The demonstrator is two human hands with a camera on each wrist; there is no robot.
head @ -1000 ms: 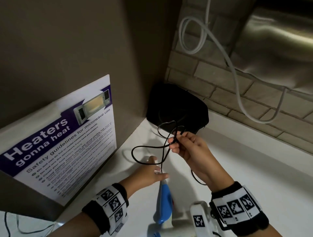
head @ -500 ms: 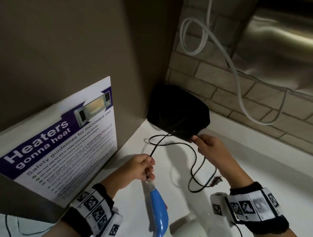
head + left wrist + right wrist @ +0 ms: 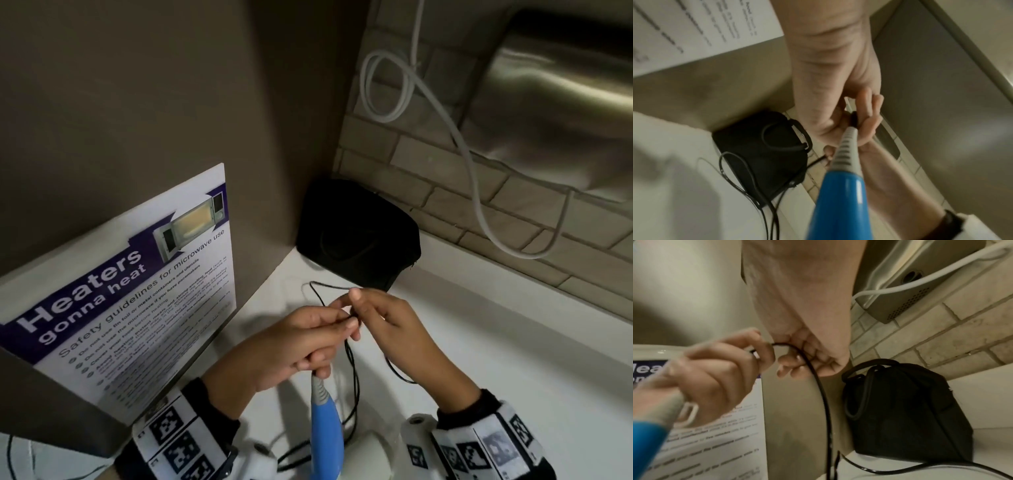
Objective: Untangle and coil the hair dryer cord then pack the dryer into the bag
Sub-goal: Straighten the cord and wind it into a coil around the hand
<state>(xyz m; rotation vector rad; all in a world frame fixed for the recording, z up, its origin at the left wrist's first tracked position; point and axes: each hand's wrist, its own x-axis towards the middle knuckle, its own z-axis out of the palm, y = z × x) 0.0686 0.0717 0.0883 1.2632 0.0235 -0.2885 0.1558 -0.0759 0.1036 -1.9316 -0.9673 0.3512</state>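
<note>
Hands now met, left hand [image 3: 301,346] and right hand [image 3: 387,325] pinching cord [image 3: 351,363], bag [image 3: 356,236] cornered.

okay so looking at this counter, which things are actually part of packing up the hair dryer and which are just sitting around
Part of the job:
hair dryer
black cord, pinched by left hand and right hand
black bag

Just there:
microwave safety poster
white hose
steel wall dryer

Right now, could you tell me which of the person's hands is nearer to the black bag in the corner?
Right. The right hand pinches the cord just in front of the black bag, while the left hand holds the cord farther back, nearer the person.
</note>
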